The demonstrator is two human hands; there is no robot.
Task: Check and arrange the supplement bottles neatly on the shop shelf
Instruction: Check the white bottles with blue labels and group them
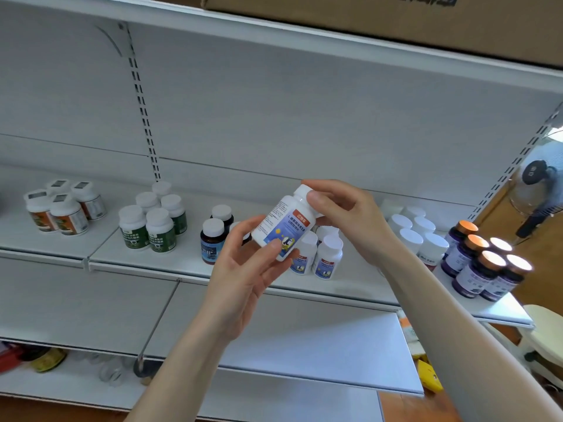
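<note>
Frame centre: your left hand (243,266) cups the base of the white plastic blue-labelled bottle (285,223), your right hand (341,211) pinches its cap. Likely light, rigid, smooth; grip the body, above the white shelf (170,264).

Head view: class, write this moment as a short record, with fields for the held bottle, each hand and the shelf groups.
held bottle: white, blue label, tilted, lifted off the shelf
left hand: grips its lower end
right hand: fingers pinch its cap
groups, left to right: orange-label bottles, green-label bottles, dark bottles, blue-label bottles, white bottles, purple bottles
</note>
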